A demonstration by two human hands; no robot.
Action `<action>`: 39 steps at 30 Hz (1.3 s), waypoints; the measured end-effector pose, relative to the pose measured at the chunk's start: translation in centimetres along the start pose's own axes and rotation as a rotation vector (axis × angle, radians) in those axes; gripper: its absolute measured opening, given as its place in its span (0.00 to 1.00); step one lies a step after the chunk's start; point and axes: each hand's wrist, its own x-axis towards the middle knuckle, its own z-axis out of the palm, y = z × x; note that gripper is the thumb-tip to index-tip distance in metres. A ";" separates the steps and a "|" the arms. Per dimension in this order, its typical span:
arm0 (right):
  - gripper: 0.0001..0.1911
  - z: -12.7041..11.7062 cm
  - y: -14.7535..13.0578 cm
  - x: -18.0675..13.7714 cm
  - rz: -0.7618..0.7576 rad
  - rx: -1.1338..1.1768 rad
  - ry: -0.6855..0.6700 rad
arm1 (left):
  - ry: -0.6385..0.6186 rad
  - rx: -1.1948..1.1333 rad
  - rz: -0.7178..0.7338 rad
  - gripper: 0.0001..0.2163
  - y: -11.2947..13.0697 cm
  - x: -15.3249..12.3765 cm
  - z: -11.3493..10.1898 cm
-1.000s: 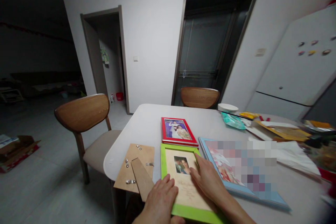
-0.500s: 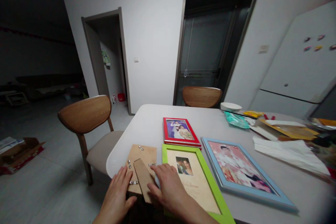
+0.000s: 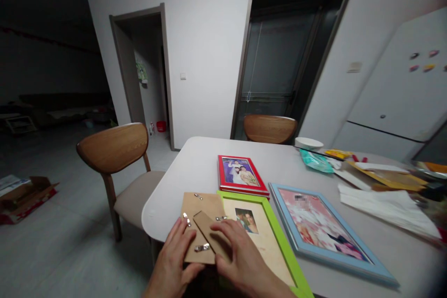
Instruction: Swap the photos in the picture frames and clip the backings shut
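A brown picture-frame backing board lies near the table's front left corner, partly over the green frame's left edge. Metal hangers or clips sit along its edges, and a stand leg runs down its middle. My left hand grips the board's left side, fingers on its face and thumb by the lower edge. Curled over the right side, my right hand has fingertips and thumb on the board around the stand leg. Beneath that hand is the green picture frame, holding a cream sheet and a small photo.
A red picture frame lies behind the green one, and a light-blue frame to its right. Farther right are white paper, a teal packet and a white bowl. Wooden chairs stand at the table.
The backing board has shifted right and turned slightly, now overlapping the green frame's edge. Both hands have moved right with it. A whitish thing under my right hand no longer shows.
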 end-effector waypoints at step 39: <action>0.20 -5.5 9.0 -3.4 0.225 -0.697 0.049 | -0.532 -0.086 -0.050 0.39 7.9 4.1 3.4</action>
